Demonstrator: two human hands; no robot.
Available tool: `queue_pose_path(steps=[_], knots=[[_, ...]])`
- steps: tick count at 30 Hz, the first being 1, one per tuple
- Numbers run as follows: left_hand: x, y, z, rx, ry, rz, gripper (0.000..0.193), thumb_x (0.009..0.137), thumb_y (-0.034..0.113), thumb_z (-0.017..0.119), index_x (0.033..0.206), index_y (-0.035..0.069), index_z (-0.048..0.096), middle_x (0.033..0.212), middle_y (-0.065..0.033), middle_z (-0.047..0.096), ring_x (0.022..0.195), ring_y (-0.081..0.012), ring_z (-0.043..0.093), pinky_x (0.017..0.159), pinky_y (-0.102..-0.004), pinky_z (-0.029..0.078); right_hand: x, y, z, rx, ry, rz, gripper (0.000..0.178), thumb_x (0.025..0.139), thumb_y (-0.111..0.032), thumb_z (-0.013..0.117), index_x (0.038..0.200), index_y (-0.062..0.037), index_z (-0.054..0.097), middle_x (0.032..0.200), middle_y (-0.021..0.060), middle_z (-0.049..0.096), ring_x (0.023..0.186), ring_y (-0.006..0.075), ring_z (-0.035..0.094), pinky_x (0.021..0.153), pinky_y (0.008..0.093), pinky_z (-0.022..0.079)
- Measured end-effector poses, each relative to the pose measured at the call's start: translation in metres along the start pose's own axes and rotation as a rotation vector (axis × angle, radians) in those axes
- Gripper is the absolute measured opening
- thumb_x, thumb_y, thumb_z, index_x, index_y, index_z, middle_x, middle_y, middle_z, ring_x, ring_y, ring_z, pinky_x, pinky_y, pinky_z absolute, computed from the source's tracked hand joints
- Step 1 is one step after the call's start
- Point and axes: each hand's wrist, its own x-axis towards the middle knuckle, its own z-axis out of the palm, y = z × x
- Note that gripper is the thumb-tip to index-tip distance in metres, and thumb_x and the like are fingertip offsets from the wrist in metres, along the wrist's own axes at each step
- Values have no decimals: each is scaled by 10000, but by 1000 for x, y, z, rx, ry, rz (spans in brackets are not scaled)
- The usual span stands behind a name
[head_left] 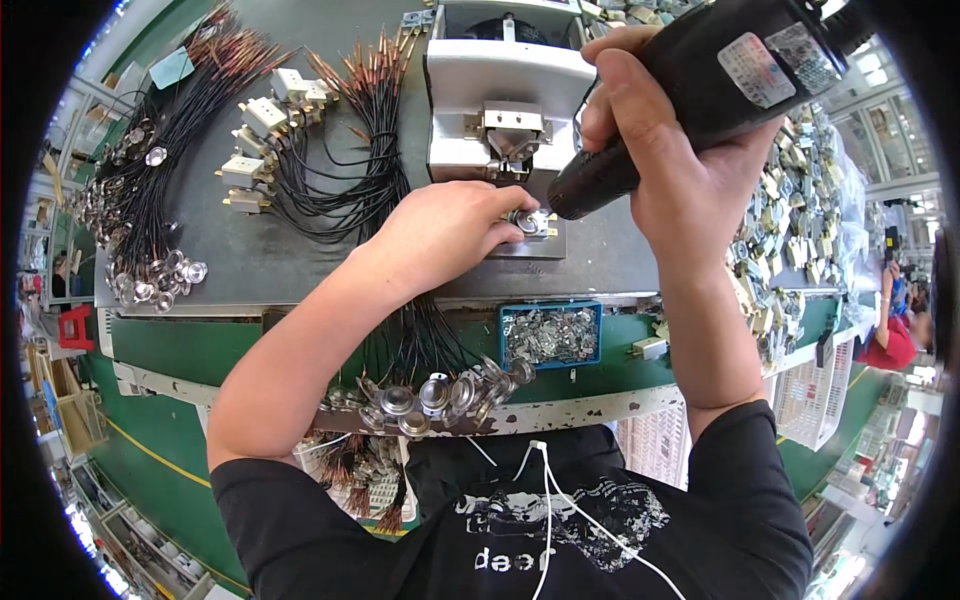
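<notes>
My right hand point(685, 185) is wrapped round a black power screwdriver point(690, 85), whose narrow end points down and left. That end is close beside a small round metal part point(530, 222), which the fingers of my left hand point(440, 235) pinch. The part lies over a flat metal block point(540, 250) in front of a grey bench machine point(510, 75). My fingers partly cover it, so its full shape is hidden. Under my left wrist runs a bundle of black wires point(375, 165) with copper-coloured ends, and round metal caps point(435, 395) hang from it at the bench edge.
A blue tray point(550, 304) of small metal pieces stands at the near bench edge. To the right lies a heap of pale connector blocks point(790, 215). At left are white connector blocks point(250, 170) and another wire bundle point(165, 150). White earphone cords point(547, 500) hang over my shirt.
</notes>
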Motion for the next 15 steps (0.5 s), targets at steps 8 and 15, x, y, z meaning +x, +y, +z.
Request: queue_pose_path(steps=[8,15], knots=[[1,1,-1,38,-20,5,324,950,302,663,1237,151,663,1011,-103,734,1011,-308,696,840,-448,562,-9,7,-5,-44,52,34,127,913,-23,772,983,54,699,794,83,698,593,148,651,545,277,522],[1,3,-4,28,-78,-36,328,951,308,662,1244,160,658,1005,-101,734,1012,-308,697,842,-451,560,-11,8,-6,-43,42,42,121,913,-29,776,974,47,704,777,79,694,588,141,649,546,270,524]])
